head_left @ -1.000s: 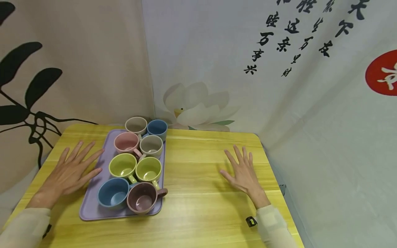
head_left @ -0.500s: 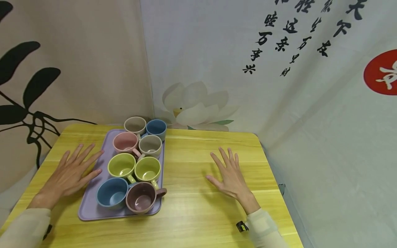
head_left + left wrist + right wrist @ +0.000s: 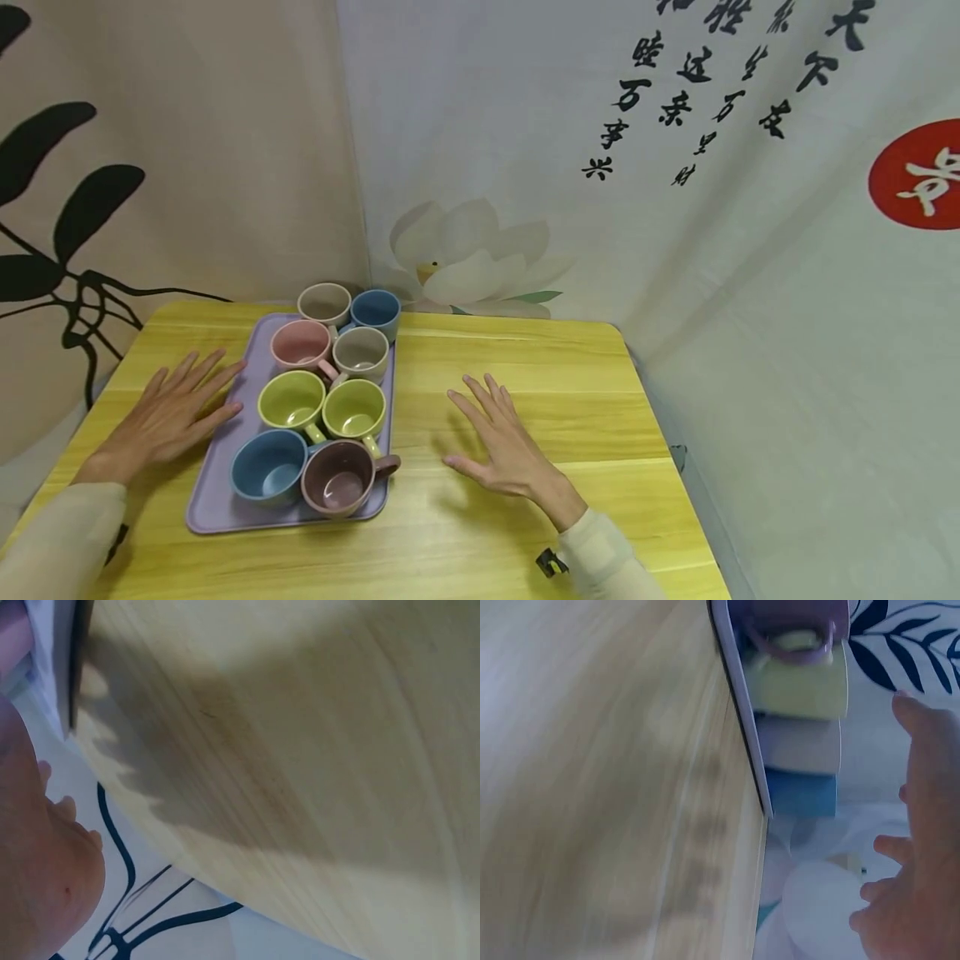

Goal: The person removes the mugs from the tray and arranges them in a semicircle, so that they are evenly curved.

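A lilac tray (image 3: 212, 492) lies on the left half of a yellow wooden table (image 3: 525, 358). It carries several mugs in two rows: a beige mug (image 3: 324, 302) and a blue mug (image 3: 375, 309) at the back, then a pink mug (image 3: 301, 345), a grey mug (image 3: 361, 352), two green mugs (image 3: 292, 401), and at the front a blue mug (image 3: 260, 469) and a maroon mug (image 3: 337, 479). My left hand (image 3: 168, 412) lies flat with fingers spread, fingertips at the tray's left edge. My right hand (image 3: 498, 446) hovers flat, fingers spread, just right of the tray, holding nothing. The right wrist view shows the tray (image 3: 739, 712) edge-on with mugs.
Printed fabric backdrops stand close behind and to the right of the table: a leaf pattern at left, a lotus flower (image 3: 468, 258) in the corner, calligraphy and a red disc (image 3: 915, 175) at right. The table's right edge (image 3: 660, 433) runs near the right cloth.
My right hand has slid leftward across the table toward the tray, staying flat and spread. My left hand has barely moved. The mugs and tray are where they were.
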Available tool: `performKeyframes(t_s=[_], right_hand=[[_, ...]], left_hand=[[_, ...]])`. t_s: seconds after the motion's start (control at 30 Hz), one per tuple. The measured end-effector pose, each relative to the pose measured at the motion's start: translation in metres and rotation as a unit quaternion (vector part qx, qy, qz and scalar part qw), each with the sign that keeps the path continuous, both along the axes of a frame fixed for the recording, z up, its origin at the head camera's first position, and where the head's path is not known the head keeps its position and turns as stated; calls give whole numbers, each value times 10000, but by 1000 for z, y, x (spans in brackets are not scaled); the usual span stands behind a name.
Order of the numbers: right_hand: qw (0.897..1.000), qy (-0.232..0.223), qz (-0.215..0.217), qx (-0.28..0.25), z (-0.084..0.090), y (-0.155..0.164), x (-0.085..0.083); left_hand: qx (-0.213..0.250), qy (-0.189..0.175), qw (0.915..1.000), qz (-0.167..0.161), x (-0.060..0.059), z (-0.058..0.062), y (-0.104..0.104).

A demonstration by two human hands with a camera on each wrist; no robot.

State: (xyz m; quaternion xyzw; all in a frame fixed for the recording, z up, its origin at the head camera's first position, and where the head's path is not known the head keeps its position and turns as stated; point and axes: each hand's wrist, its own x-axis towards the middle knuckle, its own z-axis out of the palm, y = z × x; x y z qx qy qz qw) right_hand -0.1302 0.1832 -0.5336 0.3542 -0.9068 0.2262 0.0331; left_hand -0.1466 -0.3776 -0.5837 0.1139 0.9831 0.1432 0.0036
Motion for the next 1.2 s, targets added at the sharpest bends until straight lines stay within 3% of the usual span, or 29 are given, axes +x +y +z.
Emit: performKeyframes(t_s=[0.23, 0.5, 0.77, 1.0, 1.2], right_hand=[[9939, -959, 420, -359, -2, -28, 10], [9802, -1751, 739, -558, -5, -52, 19], [9709, -2058, 918, -816, -8, -65, 23], [9713, -1949, 1006, -923, -11, -69, 25], [9646, -1978, 1272, -1193, -13, -71, 24]], left_hand=[[137, -567, 9983, 81, -6, -5, -6], [54, -838, 9963, 175, -12, -12, -10], [50, -1012, 9947, 201, -12, -19, -15], [63, -894, 9958, 191, -12, -28, -16], [145, -775, 9966, 220, -11, -34, -16]])
